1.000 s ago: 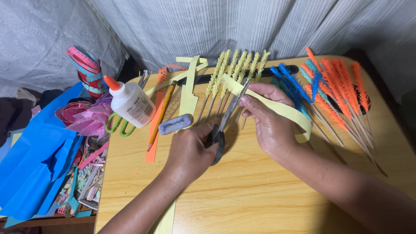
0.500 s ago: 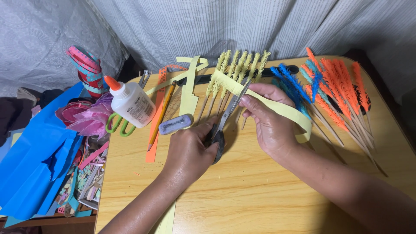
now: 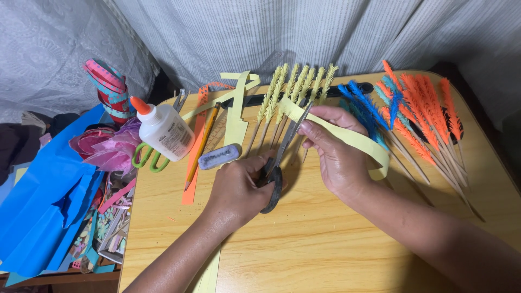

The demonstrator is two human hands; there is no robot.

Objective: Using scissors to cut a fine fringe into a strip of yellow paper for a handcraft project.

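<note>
A white glue bottle (image 3: 165,132) with an orange cap and a printed label is seen lying tilted at the table's (image 3: 325,249) left

A yellow wooden table (image 3: 325,244) carries a glue bottle (image 3: 163,130), pencil (image 3: 202,145), eraser (image 3: 218,156) and fringed paper sticks (image 3: 420,116).

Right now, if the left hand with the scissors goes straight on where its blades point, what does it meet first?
Probably the yellow paper strip held by the right hand: the scissors in the left hand already point at its end. Beyond lie the yellow fringed sticks; depth is unclear.
</note>
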